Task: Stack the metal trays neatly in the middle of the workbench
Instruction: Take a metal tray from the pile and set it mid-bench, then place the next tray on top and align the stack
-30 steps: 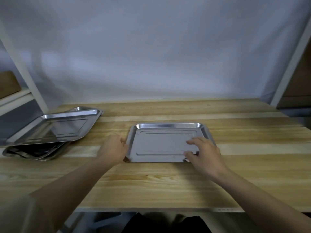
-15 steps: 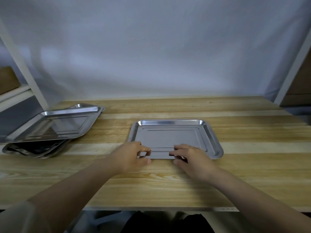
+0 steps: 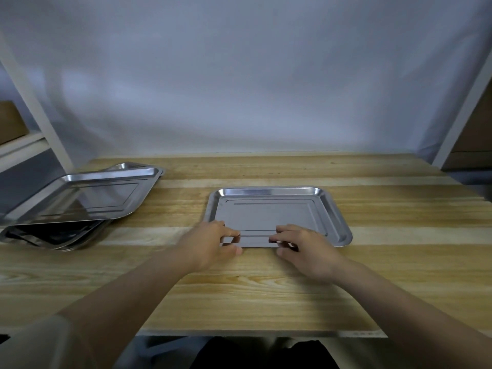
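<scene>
A person's two bare forearms reach forward over a pale wooden workbench [image 3: 266,294], seen from above and behind the hands. Both hands meet at the near edge of a shallow metal tray [image 3: 277,211] that lies flat on the wood, right way up, its empty bottom showing.

The left hand [image 3: 210,243] grips the tray's near rim toward its left corner: the fingers [image 3: 229,231] curl over the rim onto the inside, and the thumb sits below on the bench side, so the rim is pinched between them. The right hand [image 3: 306,250] does the same a little to the right, fingers draped over the rim and thumb tucked under the edge. A short stretch of bare rim shows between the two hands. The rest of the tray extends away from the fingertips, toward the white cloth backdrop [image 3: 253,83].

Far out to the left of the left hand, well apart from it, sits a loose pile of trays [image 3: 80,201] (the top one tilted, resting crookedly on the ones beneath, whose number cannot be told). Beyond that pile, a white shelf post [image 3: 40,113] rises at an angle.
</scene>
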A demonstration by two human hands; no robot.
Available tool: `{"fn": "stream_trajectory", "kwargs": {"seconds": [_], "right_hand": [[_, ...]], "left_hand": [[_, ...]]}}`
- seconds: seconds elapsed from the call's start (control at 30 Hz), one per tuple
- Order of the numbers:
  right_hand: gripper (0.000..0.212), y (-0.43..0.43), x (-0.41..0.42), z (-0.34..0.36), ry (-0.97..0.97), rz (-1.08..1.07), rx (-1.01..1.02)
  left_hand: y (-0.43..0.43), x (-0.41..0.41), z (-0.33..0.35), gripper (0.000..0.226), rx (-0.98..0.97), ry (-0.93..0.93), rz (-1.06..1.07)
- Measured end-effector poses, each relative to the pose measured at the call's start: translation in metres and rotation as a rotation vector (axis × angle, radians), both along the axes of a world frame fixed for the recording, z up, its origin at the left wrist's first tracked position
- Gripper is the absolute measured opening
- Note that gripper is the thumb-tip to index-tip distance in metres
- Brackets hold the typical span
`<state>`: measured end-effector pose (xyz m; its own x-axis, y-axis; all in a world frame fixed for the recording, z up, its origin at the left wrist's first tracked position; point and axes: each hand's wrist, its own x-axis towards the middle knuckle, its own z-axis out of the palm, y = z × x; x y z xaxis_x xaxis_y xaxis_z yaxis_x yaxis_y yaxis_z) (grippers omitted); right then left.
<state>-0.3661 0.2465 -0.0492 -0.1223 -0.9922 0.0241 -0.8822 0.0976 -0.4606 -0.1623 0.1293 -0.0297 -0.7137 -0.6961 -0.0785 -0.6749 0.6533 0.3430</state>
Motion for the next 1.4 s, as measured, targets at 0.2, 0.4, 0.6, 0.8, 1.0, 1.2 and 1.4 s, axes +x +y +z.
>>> {"fn": "stream_trajectory", "kwargs": {"seconds": [0.2, 0.4, 0.6, 0.8, 1.0, 1.2, 1.4], "right_hand": [[0.035, 0.0, 0.001, 0.001, 0.006, -0.009, 0.006], [0.037, -0.002, 0.004, 0.007, -0.165, -0.083, 0.032], [0.026, -0.012, 0.023, 0.017, -0.295, -0.172, -0.154], [0.015, -0.031, 0.056, 0.021, -0.455, -0.162, -0.199], [0.013, -0.044, 0.085, 0.027, -0.52, -0.12, -0.173], [0.013, -0.051, 0.095, 0.031, -0.559, -0.117, -0.137], [0.013, -0.065, 0.104, 0.033, -0.603, -0.16, -0.096]], "left_hand": [[0.0, 0.001, -0.004, 0.048, -0.032, 0.027, 0.005], [0.006, 0.014, -0.003, 0.038, 0.133, 0.314, 0.079], [0.0, 0.04, 0.011, 0.038, 0.41, 0.92, 0.617], [-0.023, 0.084, 0.016, 0.052, 0.966, 1.41, 0.94], [-0.054, 0.108, 0.012, 0.05, 1.012, 1.712, 1.082], [-0.08, 0.109, 0.014, 0.044, 1.036, 1.808, 1.112], [-0.096, 0.117, 0.012, 0.04, 1.063, 1.792, 1.117]]}}
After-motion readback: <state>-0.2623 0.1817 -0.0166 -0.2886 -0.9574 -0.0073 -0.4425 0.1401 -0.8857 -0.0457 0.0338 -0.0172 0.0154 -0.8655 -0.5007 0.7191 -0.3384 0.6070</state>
